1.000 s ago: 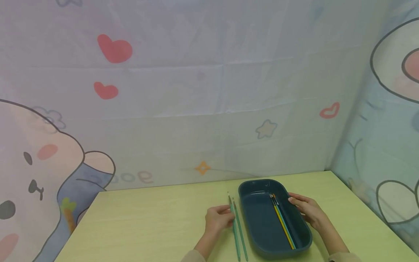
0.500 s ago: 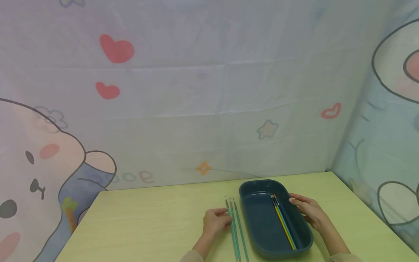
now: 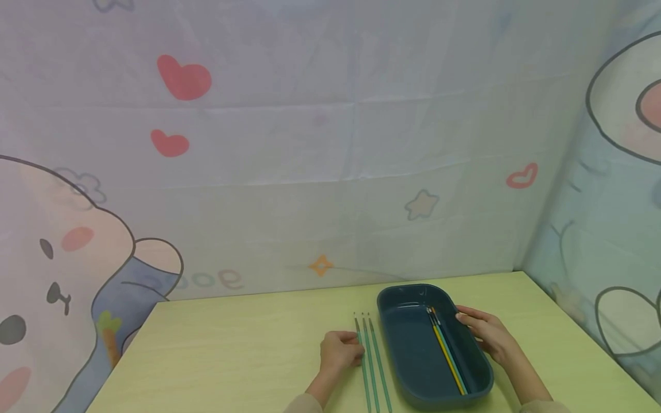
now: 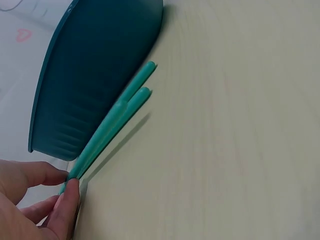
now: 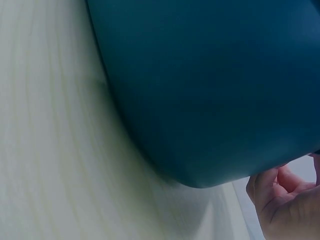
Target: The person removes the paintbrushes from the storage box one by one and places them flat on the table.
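The sort of room cannot be told. A pale counter (image 3: 232, 344) is backed and flanked by cartoon-printed cloth (image 3: 289, 143).

Mint-green paintbrushes (image 3: 370, 362), dark-blue tray (image 3: 413, 350), yellowish table (image 3: 232, 350); heart-printed backdrop (image 3: 284, 143)

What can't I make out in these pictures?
Right wrist view: inside of the dark blue tray, hidden by its own wall.
Right wrist view: part of the right hand, cut off by the right edge.
Head view: bristle shape of the three green brushes, too small.
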`<state>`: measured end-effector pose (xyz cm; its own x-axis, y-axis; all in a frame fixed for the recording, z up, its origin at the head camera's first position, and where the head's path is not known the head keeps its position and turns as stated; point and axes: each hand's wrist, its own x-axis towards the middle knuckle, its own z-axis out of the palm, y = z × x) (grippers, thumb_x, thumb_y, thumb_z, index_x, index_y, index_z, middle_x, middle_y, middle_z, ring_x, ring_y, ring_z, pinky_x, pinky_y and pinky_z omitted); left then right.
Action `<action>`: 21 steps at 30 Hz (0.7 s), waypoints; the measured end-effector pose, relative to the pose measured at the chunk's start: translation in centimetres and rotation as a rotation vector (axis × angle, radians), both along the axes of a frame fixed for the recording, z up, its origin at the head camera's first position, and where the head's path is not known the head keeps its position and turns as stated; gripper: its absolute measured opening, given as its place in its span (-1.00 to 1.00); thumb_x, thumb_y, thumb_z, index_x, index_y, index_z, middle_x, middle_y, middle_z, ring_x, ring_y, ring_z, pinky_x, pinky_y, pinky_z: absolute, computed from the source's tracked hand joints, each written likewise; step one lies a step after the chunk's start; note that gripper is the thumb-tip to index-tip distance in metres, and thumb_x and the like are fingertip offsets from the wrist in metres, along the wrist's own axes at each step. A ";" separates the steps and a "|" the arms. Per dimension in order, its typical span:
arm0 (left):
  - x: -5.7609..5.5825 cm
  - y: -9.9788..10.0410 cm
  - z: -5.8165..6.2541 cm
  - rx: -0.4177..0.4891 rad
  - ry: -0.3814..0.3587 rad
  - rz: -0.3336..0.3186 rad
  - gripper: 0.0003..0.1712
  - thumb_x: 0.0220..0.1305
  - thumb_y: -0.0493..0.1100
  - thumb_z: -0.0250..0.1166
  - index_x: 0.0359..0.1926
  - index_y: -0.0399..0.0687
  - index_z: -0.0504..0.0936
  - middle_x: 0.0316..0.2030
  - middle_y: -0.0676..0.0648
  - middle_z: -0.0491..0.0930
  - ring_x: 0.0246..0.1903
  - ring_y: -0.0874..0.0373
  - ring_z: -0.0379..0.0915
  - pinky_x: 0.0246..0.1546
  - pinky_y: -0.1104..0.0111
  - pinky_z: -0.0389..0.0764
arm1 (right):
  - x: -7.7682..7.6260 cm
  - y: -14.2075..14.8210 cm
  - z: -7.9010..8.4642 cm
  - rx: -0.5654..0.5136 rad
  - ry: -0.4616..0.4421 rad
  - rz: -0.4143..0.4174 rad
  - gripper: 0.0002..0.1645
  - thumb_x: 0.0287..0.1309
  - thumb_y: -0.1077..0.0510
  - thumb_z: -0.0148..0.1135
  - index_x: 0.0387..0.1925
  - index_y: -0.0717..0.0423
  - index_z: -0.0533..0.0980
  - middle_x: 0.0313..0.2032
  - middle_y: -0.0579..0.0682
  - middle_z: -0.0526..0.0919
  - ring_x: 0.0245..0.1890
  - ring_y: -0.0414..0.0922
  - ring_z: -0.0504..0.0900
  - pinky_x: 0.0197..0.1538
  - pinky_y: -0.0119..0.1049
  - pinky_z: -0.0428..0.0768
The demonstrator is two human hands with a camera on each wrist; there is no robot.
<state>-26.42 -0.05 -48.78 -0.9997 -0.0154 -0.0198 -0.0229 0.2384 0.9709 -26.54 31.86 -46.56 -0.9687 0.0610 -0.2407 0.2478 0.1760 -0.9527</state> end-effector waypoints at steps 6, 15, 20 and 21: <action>-0.2 0.3 -0.3 -0.072 0.022 0.020 -0.64 -0.12 -0.50 0.32 -0.17 -0.44 0.63 -0.41 -0.14 0.65 -0.60 0.21 0.62 -0.56 0.46 0.68 | 0.0 0.0 0.0 -0.014 -0.003 0.000 -0.19 0.27 -0.08 0.16 0.38 0.28 0.19 -0.04 -0.07 0.67 -0.15 -0.25 0.64 -0.15 -0.25 0.67; 0.2 0.6 -0.2 -0.162 0.065 0.016 -0.65 -0.12 -0.50 0.33 -0.18 -0.44 0.64 -0.44 -0.15 0.67 -0.58 0.19 0.63 -0.59 0.51 0.66 | 0.0 0.0 -0.1 0.000 -0.004 0.002 -0.19 0.28 -0.09 0.15 0.38 0.28 0.19 0.06 0.05 0.63 -0.07 -0.18 0.63 -0.12 -0.23 0.68; 0.3 0.8 0.1 -0.203 0.086 0.023 -0.64 -0.12 -0.50 0.34 -0.18 -0.44 0.64 -0.44 -0.18 0.68 -0.56 0.17 0.64 -0.60 0.53 0.65 | 0.1 0.0 -0.1 -0.012 0.002 0.002 -0.19 0.27 -0.09 0.15 0.38 0.29 0.19 0.03 0.00 0.64 -0.08 -0.19 0.62 -0.13 -0.24 0.69; 0.4 0.8 0.1 -0.205 0.093 0.022 -0.64 -0.12 -0.51 0.34 -0.18 -0.45 0.64 -0.43 -0.19 0.68 -0.56 0.15 0.65 -0.61 0.53 0.65 | 0.1 0.0 -0.1 -0.015 0.003 0.003 -0.19 0.28 -0.09 0.15 0.38 0.29 0.19 0.02 -0.01 0.64 -0.08 -0.19 0.62 -0.13 -0.24 0.69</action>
<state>-26.05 0.77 -48.68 -0.9964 -0.0312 0.0782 0.0571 0.4313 0.9004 -26.48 31.84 -46.65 -0.9695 0.0548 -0.2391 0.2449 0.1620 -0.9559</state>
